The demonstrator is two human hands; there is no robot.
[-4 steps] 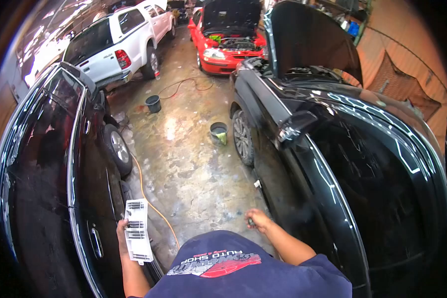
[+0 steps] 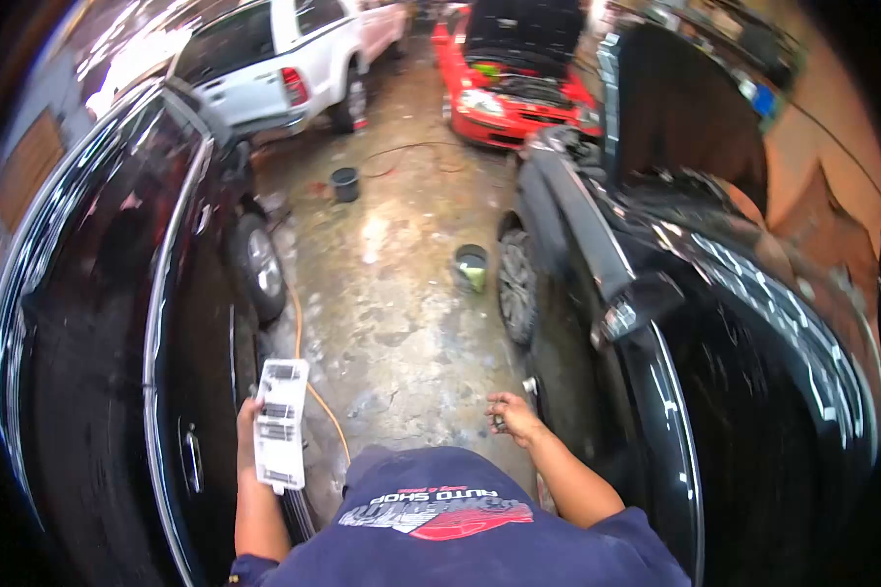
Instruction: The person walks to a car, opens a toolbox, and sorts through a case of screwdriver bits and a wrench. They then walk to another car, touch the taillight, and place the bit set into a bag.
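Observation:
My left hand grips the edge of a white plastic tray at lower left, beside the black car's door. Rows of dark, thin, rod-like pieces lie in the tray; their exact kind is too small to tell. On the other side, my right hand is held out over the floor with its fingers curled. A small dark thing seems to show between those fingers, but I cannot make out what it is.
Black cars stand close on the left and the right, the right one with its hood up. A bucket with a green cloth, another dark bucket and an orange hose are on the floor. Ahead are a white pickup and a red car.
The view has swung left and the surroundings shift rightward in it. The tray and my right hand appear slightly higher. Both hands keep their hold.

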